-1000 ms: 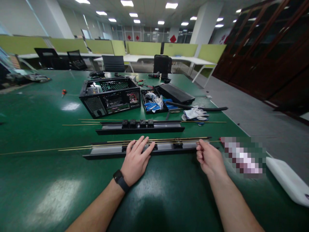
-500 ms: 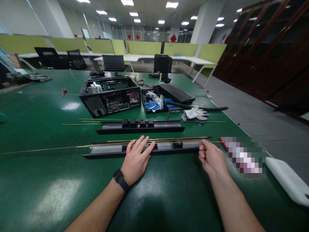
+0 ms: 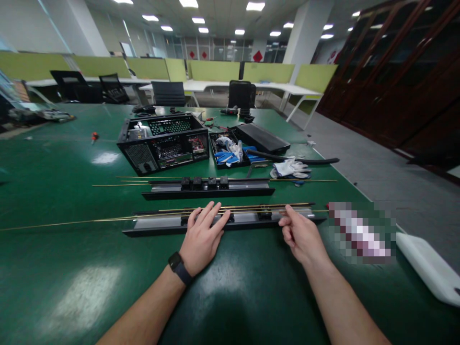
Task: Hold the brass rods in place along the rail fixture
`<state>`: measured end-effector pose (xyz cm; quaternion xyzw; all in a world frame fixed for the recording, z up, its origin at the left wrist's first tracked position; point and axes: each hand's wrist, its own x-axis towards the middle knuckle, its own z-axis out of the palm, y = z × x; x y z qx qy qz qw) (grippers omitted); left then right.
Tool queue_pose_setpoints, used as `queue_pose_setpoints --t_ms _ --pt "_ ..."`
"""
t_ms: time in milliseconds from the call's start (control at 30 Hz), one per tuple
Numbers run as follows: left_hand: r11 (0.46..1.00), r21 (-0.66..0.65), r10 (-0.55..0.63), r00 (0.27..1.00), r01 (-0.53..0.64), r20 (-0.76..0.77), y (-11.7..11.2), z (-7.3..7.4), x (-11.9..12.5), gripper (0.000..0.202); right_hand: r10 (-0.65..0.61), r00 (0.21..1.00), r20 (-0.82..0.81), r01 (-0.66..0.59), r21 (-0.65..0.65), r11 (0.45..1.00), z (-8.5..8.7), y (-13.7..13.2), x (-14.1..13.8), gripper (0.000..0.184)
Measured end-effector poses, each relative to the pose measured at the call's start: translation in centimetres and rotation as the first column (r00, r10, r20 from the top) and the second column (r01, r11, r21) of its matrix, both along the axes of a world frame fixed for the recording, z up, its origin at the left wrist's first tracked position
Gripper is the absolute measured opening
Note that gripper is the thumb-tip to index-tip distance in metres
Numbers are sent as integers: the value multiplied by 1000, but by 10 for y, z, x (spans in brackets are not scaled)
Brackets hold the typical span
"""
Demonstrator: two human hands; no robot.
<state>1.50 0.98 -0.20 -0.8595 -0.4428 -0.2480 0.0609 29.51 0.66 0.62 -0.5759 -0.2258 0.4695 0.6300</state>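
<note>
Spread across the brass rods and the near black channel (image 3: 158, 224), my left hand (image 3: 204, 235) lies with its fingers apart and wears a dark watch. My right hand (image 3: 302, 235) is at the channel's right part, its index finger and thumb closed around one thin brass rod (image 3: 247, 209), the other fingers curled. Several long rods run lengthwise over the channel and stick out past its left end. A small black block (image 3: 265, 212) sits in the channel between my hands; another is partly hidden by my left hand.
Behind lies a second black channel (image 3: 208, 192) with several black blocks and rods. Farther back stand an open computer case (image 3: 165, 143), a tray holding gloves (image 3: 230, 151), and a black panel (image 3: 262, 137). White gloves (image 3: 290, 168) lie right; a white object (image 3: 427, 268) is at the table's right edge.
My right hand has moved left along the channel, and a brass rod has slid left with it. My left hand has stayed in place.
</note>
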Motion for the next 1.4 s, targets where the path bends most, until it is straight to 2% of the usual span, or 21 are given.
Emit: queue_pose_setpoints --t_ms 67,133,300,367,500,667,733,800,900,967,1033,1133,1200,1267,1400 --pt "1000 1 0 1000 0 0 0 0 -1 50 -81 997 -20 81 13 997 -1 1 5 39" --pt "1000 5 -1 1000 1 4 0 0 -1 50 -99 995 -27 99 29 995 -1 1 7 38" --pt "1000 3 0 1000 0 6 0 1 0 50 99 995 -15 -98 37 994 -1 -2 -4 42" --pt "1000 2 1 1000 -1 5 1 1 0 51 108 994 -23 -107 22 994 0 -2 -7 43" --pt "1000 8 -3 1000 3 5 1 0 0 52 51 997 -59 -50 17 999 4 -1 -1 37" --pt "1000 11 -7 1000 7 10 0 0 -3 51 -166 984 -67 166 4 986 10 2 14 27" --pt "1000 10 -9 1000 9 9 0 2 -3 49 -208 977 -47 208 2 978 10 3 14 26" --pt "1000 11 -9 1000 9 8 0 3 -3 49 -160 987 -25 160 10 987 9 2 9 30" --pt "1000 12 -4 1000 4 6 -1 5 -2 49 25 1000 -9 -25 13 1000 6 -1 -3 39" --pt "1000 12 -1 1000 1 3 -1 6 -1 49 86 996 -5 -86 19 996 4 -2 -5 42" --pt "1000 14 -2 1000 2 3 -1 5 -2 50 33 999 -9 -32 26 999 4 -1 0 40" --pt "1000 19 -8 1000 8 8 0 3 -3 52 -147 989 -10 147 18 989 4 3 16 33" --pt "1000 18 -8 1000 8 10 0 2 -4 53 -206 979 4 206 3 979 4 5 22 30" --pt "1000 12 -2 1000 2 9 0 1 -4 52 -188 982 18 188 -1 982 3 5 21 30" --pt "1000 9 2 1000 -2 5 0 1 -2 50 -40 999 5 40 34 999 2 2 5 38"
